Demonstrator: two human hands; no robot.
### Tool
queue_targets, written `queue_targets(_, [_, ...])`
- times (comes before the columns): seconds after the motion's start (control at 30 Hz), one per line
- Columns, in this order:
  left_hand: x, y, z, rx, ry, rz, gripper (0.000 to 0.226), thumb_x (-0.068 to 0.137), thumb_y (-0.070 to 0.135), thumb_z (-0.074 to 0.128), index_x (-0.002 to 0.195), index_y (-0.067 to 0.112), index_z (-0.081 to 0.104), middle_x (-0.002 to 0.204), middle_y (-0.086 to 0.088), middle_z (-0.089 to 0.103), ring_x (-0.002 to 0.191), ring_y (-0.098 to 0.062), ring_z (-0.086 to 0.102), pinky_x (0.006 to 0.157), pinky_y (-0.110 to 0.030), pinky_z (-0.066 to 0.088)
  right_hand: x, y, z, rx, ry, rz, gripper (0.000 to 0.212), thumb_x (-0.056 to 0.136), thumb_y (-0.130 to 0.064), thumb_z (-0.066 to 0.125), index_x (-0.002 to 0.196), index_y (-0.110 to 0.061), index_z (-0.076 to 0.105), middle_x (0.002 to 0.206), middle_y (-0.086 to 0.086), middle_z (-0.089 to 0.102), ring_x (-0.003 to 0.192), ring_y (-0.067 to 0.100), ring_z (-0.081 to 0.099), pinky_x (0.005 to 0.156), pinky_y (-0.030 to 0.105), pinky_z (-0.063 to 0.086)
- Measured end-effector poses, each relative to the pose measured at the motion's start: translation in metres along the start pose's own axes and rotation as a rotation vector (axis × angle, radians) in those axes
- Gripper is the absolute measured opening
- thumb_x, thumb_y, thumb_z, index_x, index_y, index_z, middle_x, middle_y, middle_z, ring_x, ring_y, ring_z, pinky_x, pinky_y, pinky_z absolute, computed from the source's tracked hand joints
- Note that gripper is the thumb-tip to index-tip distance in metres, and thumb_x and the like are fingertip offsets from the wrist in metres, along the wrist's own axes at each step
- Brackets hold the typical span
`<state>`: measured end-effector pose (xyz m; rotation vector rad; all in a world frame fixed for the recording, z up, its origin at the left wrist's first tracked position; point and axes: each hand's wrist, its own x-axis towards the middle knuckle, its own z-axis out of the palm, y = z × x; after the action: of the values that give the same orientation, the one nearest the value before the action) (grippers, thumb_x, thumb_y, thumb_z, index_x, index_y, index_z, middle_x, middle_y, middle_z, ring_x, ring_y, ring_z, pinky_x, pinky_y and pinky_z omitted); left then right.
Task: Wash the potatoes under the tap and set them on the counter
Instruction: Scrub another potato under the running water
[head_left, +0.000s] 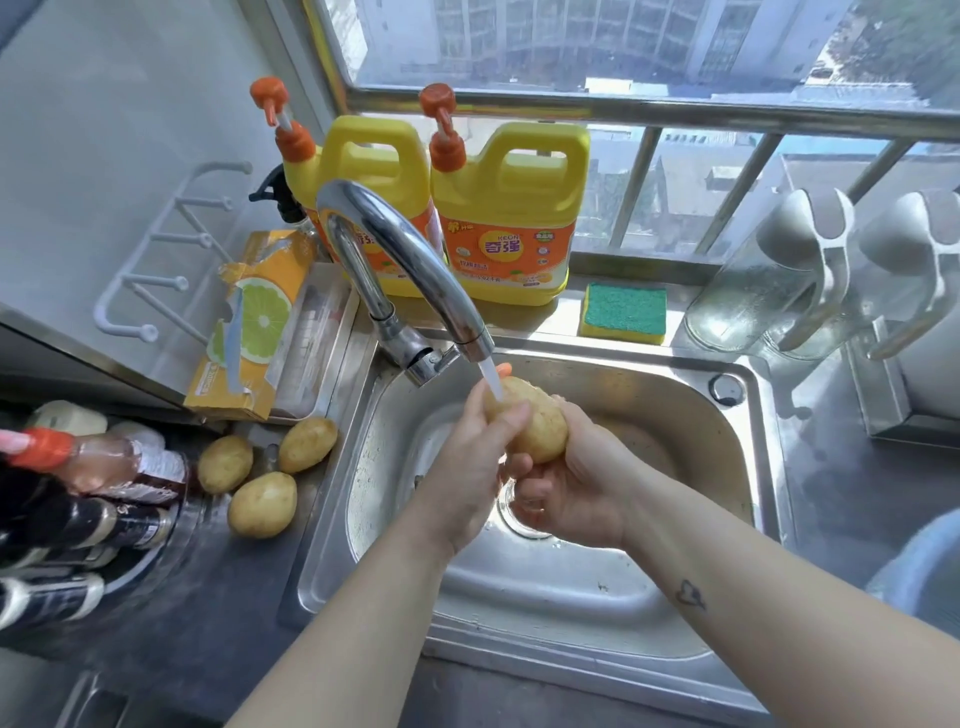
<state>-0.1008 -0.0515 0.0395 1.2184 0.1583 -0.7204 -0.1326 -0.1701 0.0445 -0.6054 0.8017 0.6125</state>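
Three potatoes (262, 475) lie on the counter (218, 613) left of the sink (597, 582), likely washed; left hand (475, 467) and right hand (569, 486) both grip another potato (537, 423) under the running tap (410, 265).

1. One potato (535, 426) is under the tap (410, 270), above the sink (675, 405)
2. Three potatoes (262, 504) lie on the counter (234, 597), just left of the sink
3. Two bottles (506, 218) stand behind the tap, a sponge (623, 312) to their right
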Motion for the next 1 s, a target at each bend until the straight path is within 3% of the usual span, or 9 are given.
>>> queue_targets(0.07, [-0.002, -0.005, 0.0, 0.107, 0.008, 0.047, 0.043, 0.081, 0.04, 0.063, 0.123, 0.037, 0.054, 0.11, -0.001, 0.064, 0.068, -0.005, 0.057, 0.056, -0.016, 0.047, 0.0, 0.001, 0.003, -0.006, 0.004, 0.023, 0.057, 0.1, -0.062, 0.031, 0.081, -0.019, 0.063, 0.057, 0.004, 0.047, 0.044, 0.012, 0.026, 0.056, 0.026, 0.022])
queue_targets(0.2, [0.005, -0.009, 0.007, 0.196, 0.255, 0.04, 0.039, 0.077, 0.059, 0.05, 0.107, 0.038, 0.062, 0.112, -0.004, 0.067, 0.082, -0.019, 0.063, 0.058, -0.03, 0.047, 0.0, 0.007, 0.005, -0.049, -0.011, 0.046, 0.063, 0.1, -0.065, 0.029, 0.075, -0.017, 0.062, 0.058, 0.004, 0.047, 0.046, 0.014, 0.026, 0.062, 0.028, 0.03])
queue_targets(0.33, [0.011, -0.007, 0.008, -0.029, 0.433, -0.092, 0.04, 0.102, 0.048, 0.04, 0.111, 0.019, 0.066, 0.109, -0.013, 0.071, 0.083, -0.027, 0.069, 0.063, -0.034, 0.055, -0.003, 0.007, 0.004, -0.407, 0.084, -0.154, 0.058, 0.098, -0.066, 0.038, 0.108, -0.016, 0.067, 0.077, 0.006, 0.065, 0.054, 0.017, 0.046, 0.067, 0.03, 0.044])
queue_targets(0.47, [0.008, -0.001, 0.003, -0.148, 0.392, -0.266, 0.05, 0.107, 0.047, 0.028, 0.122, 0.014, 0.062, 0.112, -0.018, 0.07, 0.087, -0.03, 0.066, 0.063, -0.036, 0.049, -0.003, 0.011, -0.002, -0.891, 0.116, -0.471, 0.059, 0.093, -0.052, 0.063, 0.144, -0.034, 0.04, 0.11, -0.001, 0.067, 0.071, -0.001, 0.061, 0.071, 0.017, 0.045])
queue_targets(0.6, [0.005, -0.008, 0.0, -0.141, 0.232, -0.17, 0.057, 0.099, 0.049, 0.038, 0.128, 0.004, 0.057, 0.105, -0.017, 0.065, 0.081, -0.023, 0.058, 0.057, -0.032, 0.048, -0.004, 0.011, 0.001, -0.775, 0.087, -0.542, 0.03, 0.104, -0.042, 0.048, 0.126, -0.023, 0.054, 0.1, 0.0, 0.061, 0.061, -0.003, 0.055, 0.058, 0.014, 0.043])
queue_targets(0.7, [0.004, -0.013, 0.001, -0.133, 0.242, -0.014, 0.071, 0.075, 0.042, 0.066, 0.136, 0.012, 0.046, 0.105, -0.016, 0.06, 0.08, -0.026, 0.06, 0.049, -0.029, 0.046, 0.002, 0.011, 0.003, -0.723, 0.096, -0.541, 0.046, 0.099, -0.058, 0.038, 0.113, -0.02, 0.061, 0.095, 0.005, 0.059, 0.067, 0.015, 0.051, 0.068, 0.028, 0.045])
queue_targets(0.8, [0.007, -0.011, 0.005, -0.137, 0.363, -0.016, 0.057, 0.076, 0.037, 0.06, 0.127, 0.012, 0.051, 0.106, -0.018, 0.059, 0.085, -0.033, 0.059, 0.044, -0.029, 0.044, 0.005, 0.016, 0.002, -0.686, 0.129, -0.493, 0.057, 0.094, -0.062, 0.032, 0.108, -0.016, 0.063, 0.085, 0.008, 0.06, 0.065, 0.018, 0.049, 0.077, 0.041, 0.044])
queue_targets(0.9, [0.014, -0.01, 0.008, -0.19, 0.459, -0.097, 0.047, 0.095, 0.04, 0.05, 0.123, 0.003, 0.057, 0.108, -0.027, 0.065, 0.081, -0.034, 0.062, 0.041, -0.027, 0.043, 0.004, 0.019, 0.001, -0.784, 0.144, -0.519, 0.063, 0.088, -0.065, 0.029, 0.111, -0.016, 0.061, 0.086, 0.005, 0.06, 0.065, 0.015, 0.049, 0.08, 0.041, 0.045])
queue_targets(1.0, [0.015, -0.003, 0.007, -0.263, 0.44, -0.202, 0.047, 0.104, 0.046, 0.038, 0.116, 0.006, 0.06, 0.109, -0.026, 0.067, 0.078, -0.034, 0.063, 0.044, -0.028, 0.044, 0.006, 0.016, -0.003, -0.656, 0.139, -0.504, 0.059, 0.095, -0.059, 0.033, 0.112, -0.01, 0.061, 0.081, 0.009, 0.058, 0.063, 0.017, 0.046, 0.074, 0.037, 0.042])
